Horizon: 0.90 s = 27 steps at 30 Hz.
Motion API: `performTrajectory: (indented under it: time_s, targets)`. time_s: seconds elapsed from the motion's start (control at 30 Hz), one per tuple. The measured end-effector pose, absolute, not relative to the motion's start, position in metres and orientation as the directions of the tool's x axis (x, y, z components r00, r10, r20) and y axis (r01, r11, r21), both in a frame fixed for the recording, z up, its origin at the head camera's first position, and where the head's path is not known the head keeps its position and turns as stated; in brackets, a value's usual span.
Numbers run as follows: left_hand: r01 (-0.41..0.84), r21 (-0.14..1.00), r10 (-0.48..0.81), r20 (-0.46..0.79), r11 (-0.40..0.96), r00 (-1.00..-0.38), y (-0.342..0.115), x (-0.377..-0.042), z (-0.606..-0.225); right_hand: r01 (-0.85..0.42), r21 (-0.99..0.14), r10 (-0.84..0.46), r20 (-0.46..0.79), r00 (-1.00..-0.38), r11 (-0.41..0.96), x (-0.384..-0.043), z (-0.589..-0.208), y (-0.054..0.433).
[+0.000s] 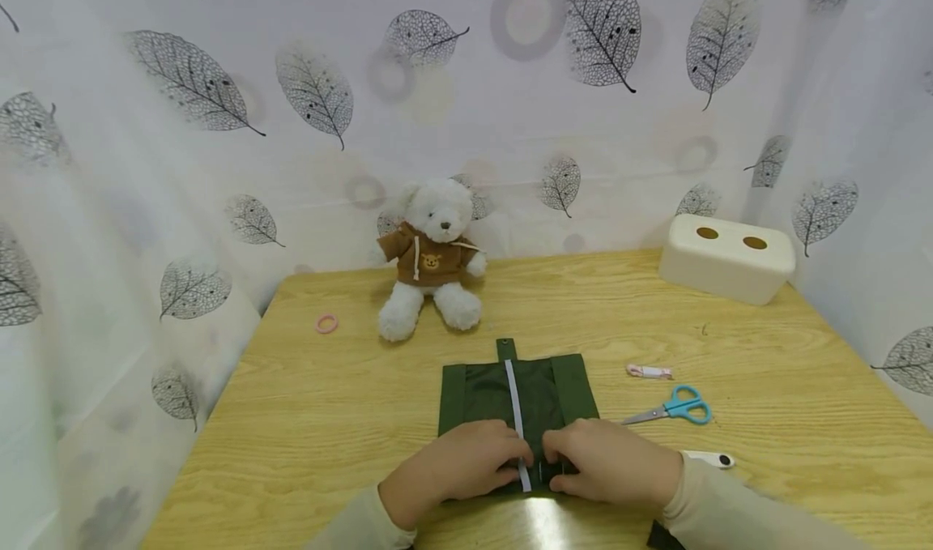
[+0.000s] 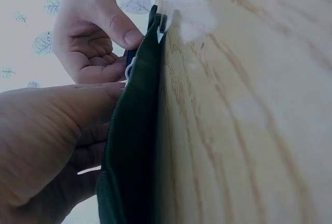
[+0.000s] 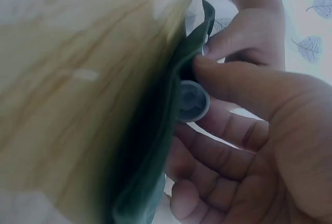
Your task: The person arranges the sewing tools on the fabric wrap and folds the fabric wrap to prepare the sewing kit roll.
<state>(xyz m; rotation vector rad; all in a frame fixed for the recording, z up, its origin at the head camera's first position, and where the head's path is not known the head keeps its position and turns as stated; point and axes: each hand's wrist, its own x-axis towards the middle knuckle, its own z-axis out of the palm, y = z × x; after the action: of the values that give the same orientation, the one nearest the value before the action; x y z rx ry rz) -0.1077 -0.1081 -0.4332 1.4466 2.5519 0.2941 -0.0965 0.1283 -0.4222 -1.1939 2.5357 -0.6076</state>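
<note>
A green fabric case (image 1: 483, 388) lies spread on the table, with a snap tab at its far edge and a narrow white strip (image 1: 513, 396) down its middle. My left hand (image 1: 466, 457) grips the near part of the case at the strip, its fingers bent over it. From the right, my right hand (image 1: 612, 461) pinches a small dark object at the near edge. That object's round pale end (image 3: 194, 101) shows against the fabric in the right wrist view; most of it is hidden, so I cannot tell its kind.
Blue-handled scissors (image 1: 681, 407) and a bundled pale pink strip (image 1: 649, 372) lie to the right. A white handle (image 1: 709, 458) pokes out beyond my right hand. Farther back are a teddy bear (image 1: 433, 262), a pink ring (image 1: 326, 317) and a cream box (image 1: 722, 270).
</note>
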Motion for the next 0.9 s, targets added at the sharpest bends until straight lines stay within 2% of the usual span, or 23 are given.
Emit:
performTrajectory:
  time_s: [0.27,0.57,0.9]
  targets:
    - [0.822,0.273,0.860,-0.046,0.500,-0.508,-0.1084,-0.1064,-0.4321,-0.671,-0.493,-0.784,-0.039,-0.619,0.554,-0.0945,-0.4238,0.1208]
    - [0.779,0.354,0.846,-0.077,0.517,-0.527,-0.1085,-0.1089,-0.4341,-0.657,-0.547,-0.797,-0.030,-0.604,0.519,-0.0951,-0.4253,0.1186]
    - [0.786,0.376,0.857,-0.047,0.491,-0.513,-0.1102,-0.1108,-0.4382,-0.612,-0.604,-0.776,-0.015,-0.631,0.509,-0.0967,-0.4293,0.1185]
